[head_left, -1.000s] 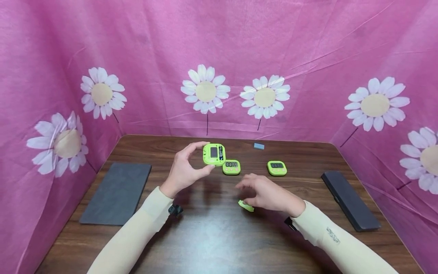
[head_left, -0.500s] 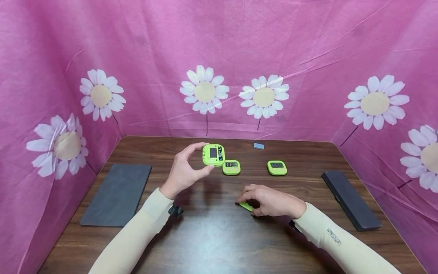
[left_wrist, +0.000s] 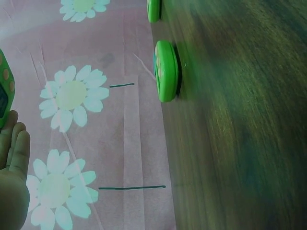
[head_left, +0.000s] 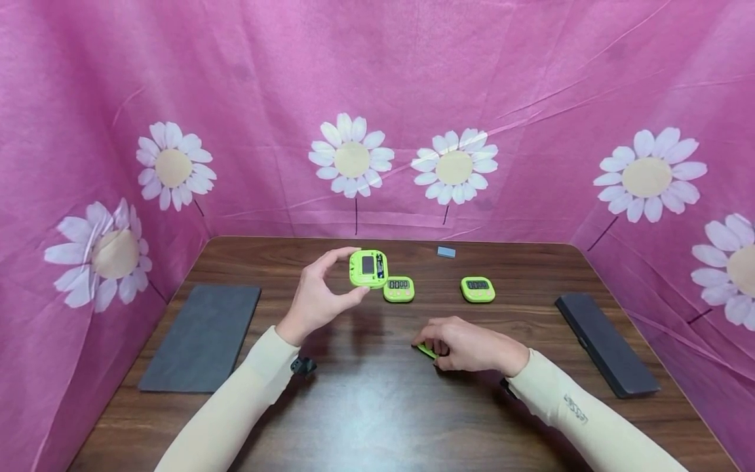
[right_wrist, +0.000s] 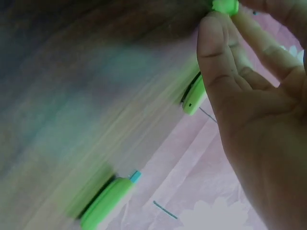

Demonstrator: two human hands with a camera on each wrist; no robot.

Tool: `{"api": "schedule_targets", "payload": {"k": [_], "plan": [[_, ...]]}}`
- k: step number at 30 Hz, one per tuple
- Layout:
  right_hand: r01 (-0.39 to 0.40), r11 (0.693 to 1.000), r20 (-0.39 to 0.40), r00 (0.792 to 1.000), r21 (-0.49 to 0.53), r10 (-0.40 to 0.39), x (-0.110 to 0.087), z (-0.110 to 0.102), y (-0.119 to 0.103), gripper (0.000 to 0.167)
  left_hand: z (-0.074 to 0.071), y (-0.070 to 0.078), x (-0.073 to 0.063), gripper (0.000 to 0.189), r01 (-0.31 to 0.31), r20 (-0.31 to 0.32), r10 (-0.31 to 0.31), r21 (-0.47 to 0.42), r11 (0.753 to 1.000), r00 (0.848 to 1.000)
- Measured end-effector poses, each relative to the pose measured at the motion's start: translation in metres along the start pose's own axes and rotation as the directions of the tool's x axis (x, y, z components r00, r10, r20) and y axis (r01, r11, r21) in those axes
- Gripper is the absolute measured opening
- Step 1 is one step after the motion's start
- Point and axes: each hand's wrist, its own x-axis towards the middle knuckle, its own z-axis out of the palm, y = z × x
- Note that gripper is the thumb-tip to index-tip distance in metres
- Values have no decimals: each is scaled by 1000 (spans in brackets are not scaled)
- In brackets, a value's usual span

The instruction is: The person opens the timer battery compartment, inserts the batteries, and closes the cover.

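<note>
My left hand [head_left: 318, 292] grips a lime-green digital timer [head_left: 356, 276] by its edges above the table. Its back is turned toward me, with the battery slot uncovered and a dark battery [head_left: 380, 265] in it. Low over the table, my right hand [head_left: 472, 344] pinches a small green battery cover [head_left: 427, 351] between fingers and thumb. The right wrist view catches part of this cover [right_wrist: 225, 6] at the fingertips. Just beyond the held timer lies a second timer [head_left: 399, 289], display up. A third timer [head_left: 478, 290] sits farther right.
A small blue block [head_left: 446, 252] lies near the back edge. To the left is a dark grey flat mat [head_left: 203, 337], and to the right a long black case [head_left: 606, 344]. Pink flowered cloth [head_left: 401, 65] hangs behind and beside the wooden table [head_left: 366, 419].
My right hand has come down onto the green battery cover, which lay on the table, and now pinches it. The left hand holds the timer almost still.
</note>
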Motion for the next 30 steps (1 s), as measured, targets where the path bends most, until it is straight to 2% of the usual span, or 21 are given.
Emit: {"api": "schedule_targets", "payload": {"k": [4,9,17,22,30], "plan": [[-38,999,-41,998,23,39,-3,0,0,45,0,0,0,68,3,-2,-3,-1,1000,1000],[-90,996,-76,993,-13,88,-4,0,3,42,-1,1,-1,67,10,-1,-10,-1,1000,1000],[-153,986,-105,984,-68,146,-12,2,10,51,0,-1,0,68,18,-2,-18,10,1000,1000],[-173,981,-124,979,-83,162,-18,3,9,54,1,1,0,68,21,-1,-21,11,1000,1000],[-165,986,-121,979,-15,162,-19,1,9,54,1,0,0,68,19,4,-19,9,1000,1000]]}}
